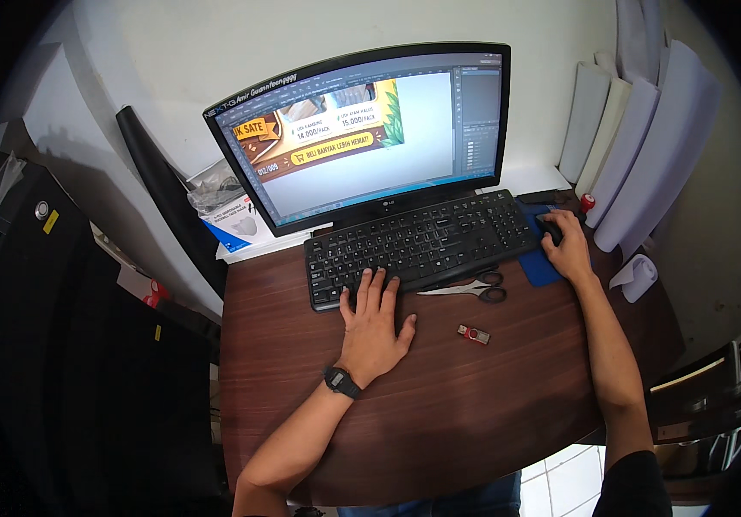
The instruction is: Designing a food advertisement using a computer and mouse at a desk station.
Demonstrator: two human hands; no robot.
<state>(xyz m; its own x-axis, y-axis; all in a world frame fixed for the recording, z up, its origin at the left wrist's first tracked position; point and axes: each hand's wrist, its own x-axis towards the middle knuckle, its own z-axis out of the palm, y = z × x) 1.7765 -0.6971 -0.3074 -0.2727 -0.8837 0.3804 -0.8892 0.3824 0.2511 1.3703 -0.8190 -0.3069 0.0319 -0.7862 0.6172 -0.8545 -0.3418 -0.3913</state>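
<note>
My left hand (373, 326) lies with its fingers spread at the lower left edge of a black keyboard (422, 241), fingertips on or just over the near keys. A dark watch (341, 382) is on that wrist. At the right, my right hand (569, 248) is curved over a black computer mouse (548, 229) on a blue mouse pad (540, 269). Behind the keyboard stands a monitor (362, 185) showing a colourful food design in an editing window. Scissors (474, 288) with dark handles lie just in front of the keyboard, and a red USB stick (474, 334) rests nearer to me.
Several rolls of white sheet material (650, 155) lean in the right corner, with a small loose roll (638, 277) below. Left of the monitor are a white and blue box (237, 226) and a long black tube (168, 194). A large black machine (77, 345) borders the brown desk (439, 414).
</note>
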